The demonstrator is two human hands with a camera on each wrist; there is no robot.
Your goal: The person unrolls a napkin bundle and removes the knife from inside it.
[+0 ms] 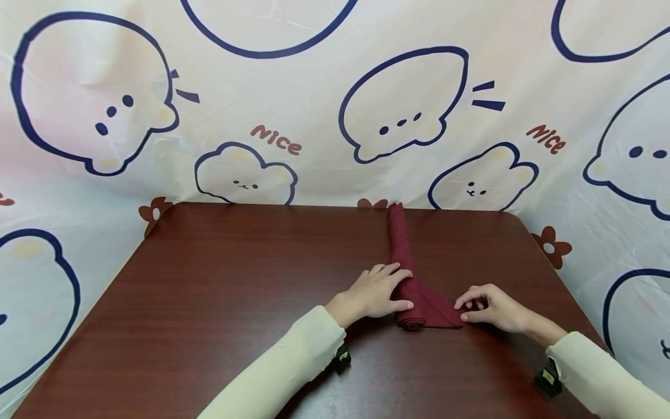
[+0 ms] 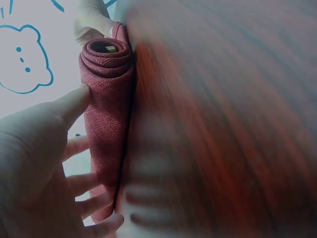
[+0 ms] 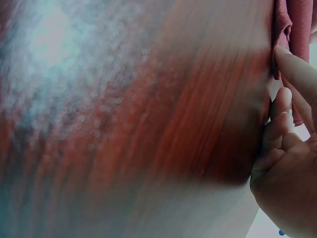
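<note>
Maroon cloth [image 1: 402, 244] noted on the right-hand part of a dark red-brown wood-grain table [image 1: 225, 273]. Much of it is wound into a long, narrow roll, laid lengthwise; its far end is at the table's far edge. At the near end, coiled layers are seen round a small hollow in the left wrist view; a small pale patch shows inside, too small to be identified. To the right of the roll, a flat triangular flap [image 1: 437, 308] is left unwound, tapered to a corner.

Left hand [image 1: 374, 292]: laid across the nearer half of the roll from its left side. Fingers spread, with gaps seen between them; the thumb is set apart, touching the cloth close to the coiled end.

Right hand [image 1: 494, 308]: held at the flap's outer corner. The cloth edge is pinched by thumb and index finger; the other fingers are curled in towards the palm.

Both forearms are covered by pale cream sleeves [image 1: 277, 366]. A small black device [image 1: 342, 359] is worn beneath the left wrist, a similar one beneath the right.

The table is backed by a pale printed sheet [image 1: 324, 105], marked with navy-outlined cartoon animals, brown flowers and the word "Nice" in reddish brown.
</note>
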